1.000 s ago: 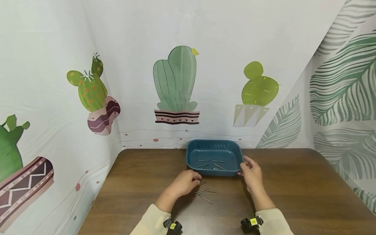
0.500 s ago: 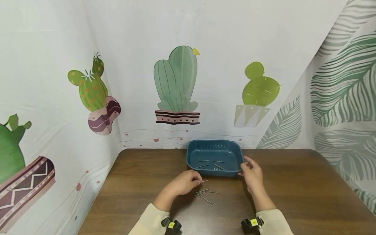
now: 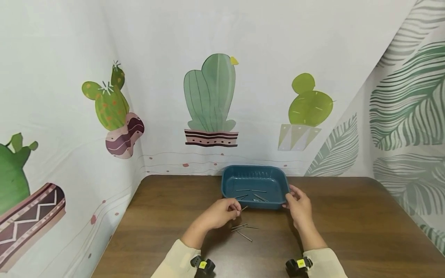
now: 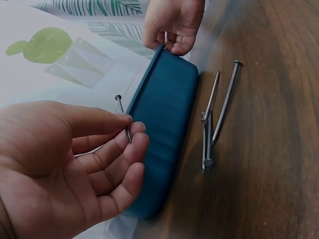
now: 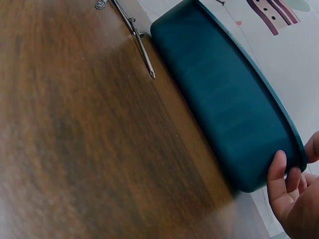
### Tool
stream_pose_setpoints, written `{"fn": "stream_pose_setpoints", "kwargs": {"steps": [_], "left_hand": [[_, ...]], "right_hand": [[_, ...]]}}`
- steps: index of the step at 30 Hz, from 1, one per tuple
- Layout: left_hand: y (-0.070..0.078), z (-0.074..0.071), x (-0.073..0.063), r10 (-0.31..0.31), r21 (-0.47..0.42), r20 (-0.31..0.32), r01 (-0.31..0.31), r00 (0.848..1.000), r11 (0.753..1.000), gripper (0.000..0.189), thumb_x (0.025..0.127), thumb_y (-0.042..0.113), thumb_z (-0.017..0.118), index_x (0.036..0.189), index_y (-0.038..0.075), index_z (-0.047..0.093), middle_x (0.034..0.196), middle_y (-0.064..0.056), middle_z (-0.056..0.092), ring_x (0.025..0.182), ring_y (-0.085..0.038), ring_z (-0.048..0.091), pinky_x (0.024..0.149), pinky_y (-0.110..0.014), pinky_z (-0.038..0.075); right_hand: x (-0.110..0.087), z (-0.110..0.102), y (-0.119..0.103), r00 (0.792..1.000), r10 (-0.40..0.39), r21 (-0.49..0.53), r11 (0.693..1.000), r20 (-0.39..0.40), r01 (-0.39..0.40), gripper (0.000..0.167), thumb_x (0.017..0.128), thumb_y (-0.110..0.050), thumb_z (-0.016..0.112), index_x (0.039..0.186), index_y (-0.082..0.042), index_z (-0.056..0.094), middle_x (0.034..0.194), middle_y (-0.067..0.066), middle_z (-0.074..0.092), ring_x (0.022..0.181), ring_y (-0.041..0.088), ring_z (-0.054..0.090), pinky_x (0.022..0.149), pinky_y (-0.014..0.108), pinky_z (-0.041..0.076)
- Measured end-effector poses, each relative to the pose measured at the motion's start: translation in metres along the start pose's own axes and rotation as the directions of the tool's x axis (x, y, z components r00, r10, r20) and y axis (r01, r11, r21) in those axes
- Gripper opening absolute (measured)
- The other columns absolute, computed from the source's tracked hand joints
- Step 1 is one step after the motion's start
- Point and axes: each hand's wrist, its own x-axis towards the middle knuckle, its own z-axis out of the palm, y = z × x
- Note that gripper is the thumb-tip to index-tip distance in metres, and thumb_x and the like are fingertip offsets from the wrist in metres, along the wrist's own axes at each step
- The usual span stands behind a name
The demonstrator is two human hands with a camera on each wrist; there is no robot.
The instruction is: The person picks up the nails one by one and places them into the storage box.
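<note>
Printed cloth (image 3: 212, 100) with cacti and leaves hung behind the brown wooden table (image 3: 365, 224) on my feed, so I took the cloth as twelve o'clock and read the rest from there. At the centre of my attention, the left hand (image 3: 221, 214) had a narrow grip: thumb and forefinger pinched one nail (image 4: 119, 103), its head sticking out on one side and its point on the other. That hand was at about seven o'clock from the middle of the blue tray (image 3: 265, 205), near the tray's front wall; I could not tell whether the nail touched it. At four o'clock on the tray, the right hand (image 3: 299, 204) held the corner, its fingers closed about the rim. Inside the tray, several nails (image 3: 259, 191) lay scattered, mostly across the floor's nearer half. Farther out, just past six o'clock, a small cluster of loose nails (image 3: 244, 236) lay on the wood, some crossing or touching.

I judged the step in hand to be carrying a single nail from the cluster to the tray, with more to follow. To my mind, the next move called for lifting it toward one o'clock, clear of the rim, then loosening the pinch low inside while the right hand steadied the corner.
</note>
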Motion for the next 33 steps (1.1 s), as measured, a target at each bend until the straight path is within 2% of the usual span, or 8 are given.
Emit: {"fn": "stream_pose_setpoints", "kwargs": {"steps": [6, 12, 18, 26, 33], "left_hand": [[0.003, -0.003, 0.002, 0.0, -0.038, -0.021, -0.001, 1.0, 0.999, 0.003, 0.096, 0.014, 0.065, 0.098, 0.012, 0.066, 0.087, 0.002, 0.068, 0.08, -0.02, 0.071, 0.068, -0.024, 0.051], [0.007, -0.008, 0.005, 0.036, -0.086, -0.095, -0.045, 0.995, 0.995, 0.004, 0.097, 0.014, 0.066, 0.098, 0.011, 0.065, 0.088, -0.002, 0.071, 0.083, -0.025, 0.073, 0.071, -0.024, 0.052], [0.01, -0.014, 0.009, 0.033, -0.096, -0.188, -0.051, 0.982, 0.994, 0.006, 0.097, 0.019, 0.067, 0.096, 0.014, 0.065, 0.086, 0.004, 0.069, 0.083, -0.012, 0.066, 0.075, -0.024, 0.052], [0.01, -0.02, 0.019, 0.029, -0.081, -0.296, -0.056, 0.955, 0.995, 0.005, 0.097, 0.02, 0.068, 0.097, 0.016, 0.065, 0.095, 0.001, 0.067, 0.089, -0.012, 0.061, 0.081, -0.027, 0.052], [0.014, -0.026, 0.031, 0.04, -0.09, -0.392, -0.082, 0.919, 0.993, 0.005, 0.096, 0.015, 0.069, 0.098, 0.014, 0.065, 0.096, -0.002, 0.068, 0.088, -0.014, 0.061, 0.08, -0.03, 0.051]], "right_hand": [[0.001, -0.001, 0.001, 1.0, 0.006, 0.002, 1.0, -0.006, -0.006, 0.049, 0.096, -0.005, 0.048, 0.144, 0.003, 0.049, 0.109, 0.009, 0.046, 0.092, 0.02, 0.058, 0.067, 0.02, 0.058], [0.001, -0.002, 0.002, 1.0, 0.001, 0.0, 1.0, -0.012, -0.001, 0.048, 0.096, -0.005, 0.048, 0.144, 0.002, 0.05, 0.108, 0.009, 0.047, 0.09, 0.019, 0.06, 0.067, 0.02, 0.058], [0.003, 0.0, 0.002, 1.0, -0.006, 0.012, 1.0, -0.014, 0.007, 0.047, 0.096, -0.005, 0.049, 0.143, 0.002, 0.051, 0.106, 0.008, 0.047, 0.087, 0.016, 0.059, 0.066, 0.02, 0.058], [0.003, 0.001, 0.002, 1.0, -0.006, 0.005, 1.0, -0.017, 0.006, 0.048, 0.095, -0.004, 0.048, 0.143, 0.003, 0.05, 0.106, 0.008, 0.046, 0.089, 0.018, 0.056, 0.065, 0.02, 0.058], [0.002, 0.001, 0.002, 1.0, -0.007, 0.003, 1.0, -0.006, 0.007, 0.048, 0.096, -0.004, 0.048, 0.144, 0.003, 0.049, 0.108, 0.008, 0.045, 0.091, 0.018, 0.056, 0.066, 0.019, 0.058]]}}
